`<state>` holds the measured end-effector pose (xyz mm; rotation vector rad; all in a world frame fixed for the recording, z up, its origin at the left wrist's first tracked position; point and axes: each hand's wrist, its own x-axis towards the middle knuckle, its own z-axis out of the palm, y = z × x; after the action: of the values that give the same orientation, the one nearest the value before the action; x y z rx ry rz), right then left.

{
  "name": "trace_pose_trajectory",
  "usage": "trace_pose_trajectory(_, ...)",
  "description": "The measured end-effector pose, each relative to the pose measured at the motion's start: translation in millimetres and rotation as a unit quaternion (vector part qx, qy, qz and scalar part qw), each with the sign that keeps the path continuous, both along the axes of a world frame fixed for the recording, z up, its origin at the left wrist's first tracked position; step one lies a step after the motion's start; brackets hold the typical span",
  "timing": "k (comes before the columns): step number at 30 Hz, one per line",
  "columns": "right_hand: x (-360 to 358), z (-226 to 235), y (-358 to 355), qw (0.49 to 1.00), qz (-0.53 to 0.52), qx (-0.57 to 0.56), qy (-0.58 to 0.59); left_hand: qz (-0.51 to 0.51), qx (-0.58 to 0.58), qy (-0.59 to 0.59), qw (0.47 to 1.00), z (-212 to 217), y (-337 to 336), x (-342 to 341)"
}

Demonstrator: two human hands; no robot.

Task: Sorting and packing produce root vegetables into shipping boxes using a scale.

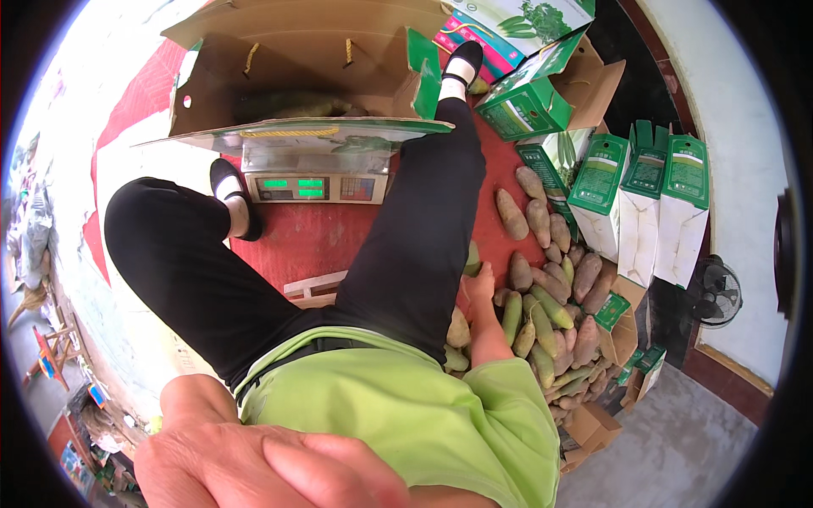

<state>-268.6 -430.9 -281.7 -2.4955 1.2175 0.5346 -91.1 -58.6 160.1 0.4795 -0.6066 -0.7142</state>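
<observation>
Cardboard dominates the far part of the scene: a large open brown cardboard box with green flaps (288, 59) sits on a grey electronic weighing scale with green lit displays (318, 178), and long greenish vegetables lie inside the box, too shadowed to count. To the right stand three upright white-and-green cartons (648, 199), closed at the top, their contents hidden. More green printed cartons (529, 106) lean open beyond them, and a few flattened or open brown boxes (618, 326) lie near the right edge.

Seen from above, the person sits with black-trousered legs stretched toward the scale, wearing a lime green top and black shoes. The right hand (480, 284) reaches down beside the right leg, its fingers closed around one pale green vegetable (472, 256) at the left edge of a heap of brown and green tapered vegetables (550, 292). The heap spreads across the floor to the right, well over twenty pieces, too overlapped for an exact count. The left hand (254, 461) rests near the lower edge against the body, partly cut off; its grip cannot be told.

A red mat (313, 241) covers the floor under the scale and the heap. Bare grey concrete floor (677, 449) shows at the near right, where a small black electric fan (718, 292) stands against a pale wall with a dark red base.
</observation>
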Motion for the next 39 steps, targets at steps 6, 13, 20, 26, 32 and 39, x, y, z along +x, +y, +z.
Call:
trace_pose_trajectory(6, 78, 51, -45, 0.934, 0.013, 0.15, -0.323, 0.191, 0.008, -0.239, 0.952, -28, 23, 32)
trace_pose_trajectory(13, 192, 252, -10, 0.832, 0.067, 0.195, -0.515, 0.486, 0.573, -0.45, 0.482, -86, 60, 79)
trace_pose_trajectory(20, 273, 385, 90, 0.705, 0.162, 0.357, -0.59, 0.421, 0.653, -0.51, 0.369, -134, 73, 96)
trace_pose_trajectory(26, 334, 378, 158, 0.708, 0.297, 0.448, -0.459, 0.439, 0.607, -0.521, 0.41, -138, 75, 92)
trace_pose_trajectory(32, 370, 321, 192, 0.755, 0.391, 0.39, -0.354, 0.445, 0.592, -0.524, 0.421, -140, 75, 96)
trace_pose_trajectory(39, 383, 306, 223, 0.783, 0.455, 0.327, -0.269, 0.444, 0.59, -0.523, 0.426, -139, 78, 97)
